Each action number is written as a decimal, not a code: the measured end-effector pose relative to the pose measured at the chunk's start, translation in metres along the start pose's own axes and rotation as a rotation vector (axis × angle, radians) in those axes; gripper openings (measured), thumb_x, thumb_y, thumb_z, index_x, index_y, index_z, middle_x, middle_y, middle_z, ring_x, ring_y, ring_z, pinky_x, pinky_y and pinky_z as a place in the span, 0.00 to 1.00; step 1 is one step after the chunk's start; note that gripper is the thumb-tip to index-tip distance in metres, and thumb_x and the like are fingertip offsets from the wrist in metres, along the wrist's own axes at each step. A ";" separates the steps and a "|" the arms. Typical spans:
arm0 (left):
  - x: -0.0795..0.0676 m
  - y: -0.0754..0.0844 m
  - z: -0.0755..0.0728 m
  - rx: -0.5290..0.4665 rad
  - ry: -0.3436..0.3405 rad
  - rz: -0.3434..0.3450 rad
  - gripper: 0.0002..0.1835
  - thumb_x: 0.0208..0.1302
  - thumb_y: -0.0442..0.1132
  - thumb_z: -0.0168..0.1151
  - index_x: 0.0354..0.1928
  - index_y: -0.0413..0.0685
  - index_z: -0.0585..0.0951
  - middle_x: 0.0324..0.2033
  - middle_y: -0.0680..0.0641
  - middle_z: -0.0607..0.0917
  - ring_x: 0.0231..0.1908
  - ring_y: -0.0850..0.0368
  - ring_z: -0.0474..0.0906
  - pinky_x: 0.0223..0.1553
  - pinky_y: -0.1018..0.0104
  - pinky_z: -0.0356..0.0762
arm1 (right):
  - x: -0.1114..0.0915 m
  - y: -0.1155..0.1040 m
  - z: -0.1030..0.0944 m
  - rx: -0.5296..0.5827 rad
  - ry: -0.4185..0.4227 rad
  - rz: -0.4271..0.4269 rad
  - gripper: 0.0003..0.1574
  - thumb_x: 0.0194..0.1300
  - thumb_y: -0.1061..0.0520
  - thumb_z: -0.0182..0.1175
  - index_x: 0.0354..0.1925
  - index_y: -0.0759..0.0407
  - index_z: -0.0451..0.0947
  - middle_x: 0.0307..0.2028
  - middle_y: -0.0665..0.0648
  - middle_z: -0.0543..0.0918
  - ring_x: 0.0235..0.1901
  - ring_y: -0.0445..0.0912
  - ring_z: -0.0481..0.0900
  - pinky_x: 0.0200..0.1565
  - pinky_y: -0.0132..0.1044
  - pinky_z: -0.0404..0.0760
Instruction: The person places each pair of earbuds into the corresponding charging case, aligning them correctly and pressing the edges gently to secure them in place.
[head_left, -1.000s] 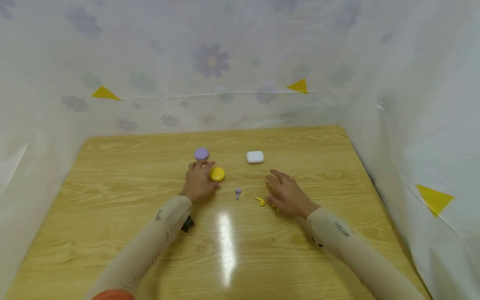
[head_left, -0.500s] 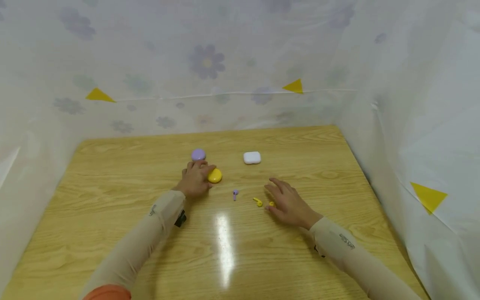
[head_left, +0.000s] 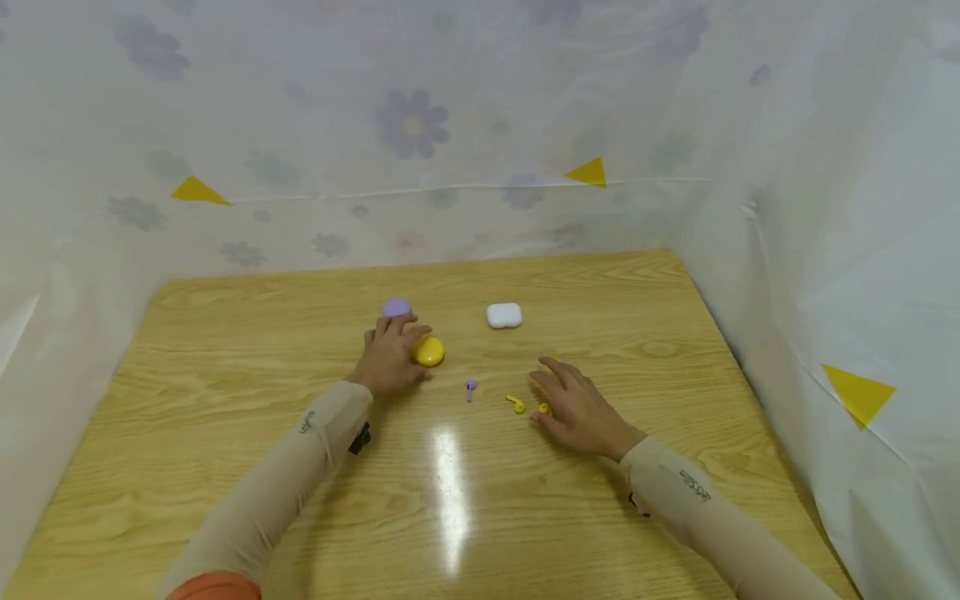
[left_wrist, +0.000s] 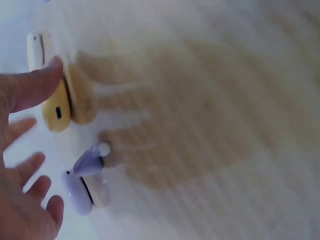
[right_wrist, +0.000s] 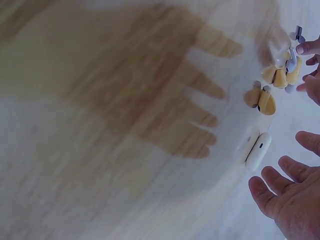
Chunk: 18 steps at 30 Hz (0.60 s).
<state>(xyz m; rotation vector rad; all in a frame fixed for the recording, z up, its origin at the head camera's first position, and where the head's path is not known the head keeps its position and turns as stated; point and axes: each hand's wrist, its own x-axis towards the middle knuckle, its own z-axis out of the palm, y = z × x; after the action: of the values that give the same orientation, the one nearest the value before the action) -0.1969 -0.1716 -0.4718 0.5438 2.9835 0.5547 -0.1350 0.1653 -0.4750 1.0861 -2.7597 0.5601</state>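
My left hand (head_left: 390, 360) hovers with spread fingers beside a round yellow earbud case (head_left: 431, 351). In the left wrist view its thumb overlaps the yellow case (left_wrist: 58, 111); whether they touch, I cannot tell. Just beyond the fingertips lies a round purple earbud case (head_left: 396, 307), partly covered. A purple earbud (head_left: 470, 390) rests between the hands; the left wrist view has a purple earbud (left_wrist: 90, 161) close to the purple case (left_wrist: 79, 195). My right hand (head_left: 581, 410), fingers loosely extended, is over a yellow earbud (head_left: 543, 408), mostly hidden. Left of it sits another yellow earbud (head_left: 516, 405).
A white earbud case (head_left: 504, 316) stands farther back on the wooden table (head_left: 225, 367). Pale floral sheeting (head_left: 480, 217) encloses the table's back and sides, with yellow triangles stuck on it. Light glares off the tabletop between the forearms.
My left index finger has come off the yellow case's top, and the fingers have spread over more of the purple case. My right hand has shifted slightly, showing less of the second yellow earbud's stem.
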 end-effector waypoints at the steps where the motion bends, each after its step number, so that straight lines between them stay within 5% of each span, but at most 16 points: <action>1: 0.000 0.000 -0.001 -0.009 -0.013 0.016 0.35 0.52 0.49 0.72 0.64 0.53 0.72 0.68 0.41 0.63 0.67 0.37 0.53 0.55 0.40 0.59 | 0.000 0.000 0.000 0.000 0.000 0.001 0.36 0.61 0.48 0.65 0.62 0.62 0.67 0.63 0.72 0.69 0.59 0.66 0.72 0.52 0.62 0.75; 9: 0.006 -0.001 -0.009 0.001 -0.131 0.076 0.30 0.57 0.40 0.68 0.64 0.57 0.73 0.71 0.41 0.58 0.68 0.34 0.50 0.58 0.37 0.57 | -0.004 -0.001 0.001 0.003 -0.014 0.013 0.35 0.61 0.48 0.63 0.62 0.62 0.67 0.63 0.71 0.68 0.61 0.65 0.70 0.53 0.62 0.75; 18: 0.010 -0.002 -0.010 0.027 -0.120 0.038 0.28 0.55 0.49 0.71 0.59 0.54 0.76 0.69 0.41 0.61 0.68 0.35 0.51 0.59 0.38 0.55 | -0.005 -0.002 -0.001 0.027 -0.042 0.047 0.35 0.63 0.48 0.62 0.63 0.60 0.66 0.65 0.70 0.67 0.63 0.63 0.69 0.56 0.61 0.73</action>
<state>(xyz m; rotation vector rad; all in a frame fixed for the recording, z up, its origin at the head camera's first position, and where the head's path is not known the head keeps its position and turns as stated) -0.2084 -0.1732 -0.4630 0.6146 2.8766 0.4669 -0.1297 0.1679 -0.4743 1.0525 -2.8286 0.5881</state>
